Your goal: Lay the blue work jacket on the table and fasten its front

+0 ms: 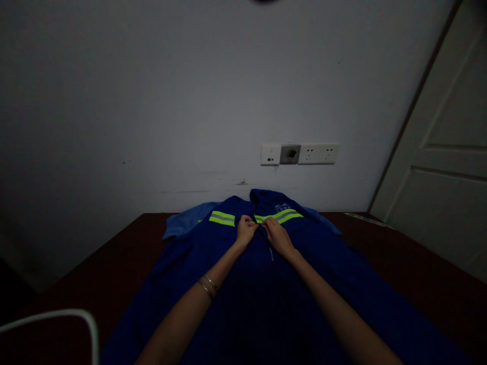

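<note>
Lower left of left hand: one white curved cord, cut off by frame. Behind: light-blue cloth, mostly hidden under blue jacket, which lies beneath both hands. Left hand and right hand pinch jacket front; pinched bit indistinct. Beyond right hand: four wall plates.
</note>
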{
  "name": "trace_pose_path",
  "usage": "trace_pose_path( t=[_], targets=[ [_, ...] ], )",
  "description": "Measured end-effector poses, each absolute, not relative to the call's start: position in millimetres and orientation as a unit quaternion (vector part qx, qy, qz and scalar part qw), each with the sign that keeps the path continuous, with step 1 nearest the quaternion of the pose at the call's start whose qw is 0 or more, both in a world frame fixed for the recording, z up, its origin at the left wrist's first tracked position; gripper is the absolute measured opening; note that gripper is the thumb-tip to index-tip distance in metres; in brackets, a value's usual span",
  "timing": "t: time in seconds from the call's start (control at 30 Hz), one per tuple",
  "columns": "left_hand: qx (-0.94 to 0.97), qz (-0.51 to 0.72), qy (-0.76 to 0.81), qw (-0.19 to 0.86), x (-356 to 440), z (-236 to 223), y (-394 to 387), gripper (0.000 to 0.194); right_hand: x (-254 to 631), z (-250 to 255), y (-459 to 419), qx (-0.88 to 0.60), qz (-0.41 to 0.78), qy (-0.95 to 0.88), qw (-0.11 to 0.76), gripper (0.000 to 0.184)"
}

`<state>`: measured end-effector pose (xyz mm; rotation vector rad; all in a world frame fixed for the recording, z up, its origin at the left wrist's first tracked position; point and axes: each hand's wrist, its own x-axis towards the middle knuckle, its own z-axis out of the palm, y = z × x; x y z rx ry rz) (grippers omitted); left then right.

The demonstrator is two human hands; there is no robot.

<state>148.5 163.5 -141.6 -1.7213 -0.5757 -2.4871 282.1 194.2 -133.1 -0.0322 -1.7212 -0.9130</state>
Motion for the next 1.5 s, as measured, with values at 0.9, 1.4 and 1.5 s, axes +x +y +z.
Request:
trace_pose_path(
  t=[0.9,1.4,1.5],
  targets=[
    [-0.641,-0.624,-0.293,0.337,139,-144,156,0.025,288,-131,192,0.017,-0.365,-0.743,0.561,0.016],
    [-0.613,-0.657,-0.299,0.32,144,-147,147,0.018,293,-131,189,-0.008,-0.447,-0.723,0.527,0.021],
    [-0.609,-0.661,-0.302,0.318,144,-147,147,0.018,295,-131,187,0.011,-0.434,-0.728,0.53,0.021]
  ],
)
